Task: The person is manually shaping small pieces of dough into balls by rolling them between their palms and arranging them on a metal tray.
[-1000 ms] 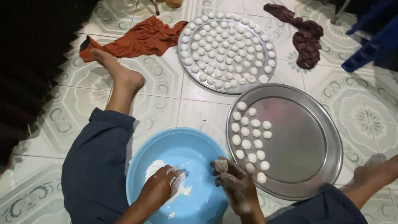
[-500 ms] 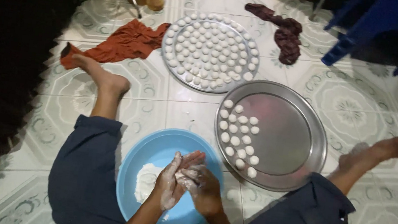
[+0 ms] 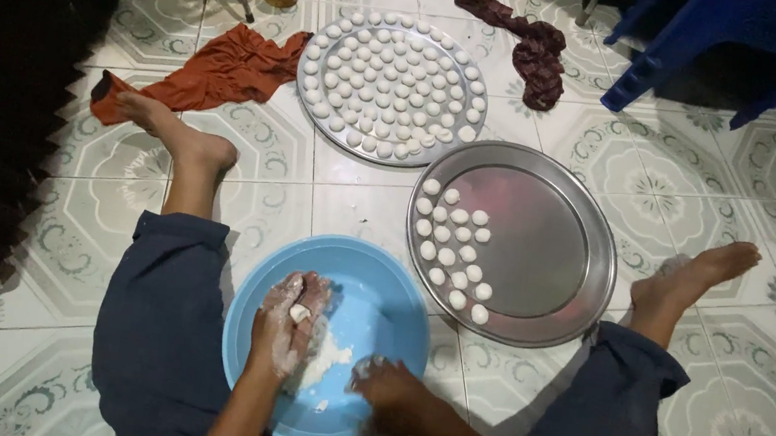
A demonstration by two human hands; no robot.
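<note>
Inside the blue basin's rim (image 3: 248, 275) — left fingers (image 3: 289, 319) pinching a dough ball (image 3: 298, 314), right fingers (image 3: 387, 386) in dough.

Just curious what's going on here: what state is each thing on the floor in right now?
Far tray: filled with white balls.
Near tray: balls only along its left side.
Blue basin: holds white dough.
Left hand: floury, fingers pinching a small white piece.
Right hand: down in the basin.
Orange cloth: crumpled.

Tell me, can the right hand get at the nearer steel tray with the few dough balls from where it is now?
Probably yes. The right hand rests in the blue basin, and the nearer steel tray lies just beside the basin's rim on that side, with nothing between them.
</note>
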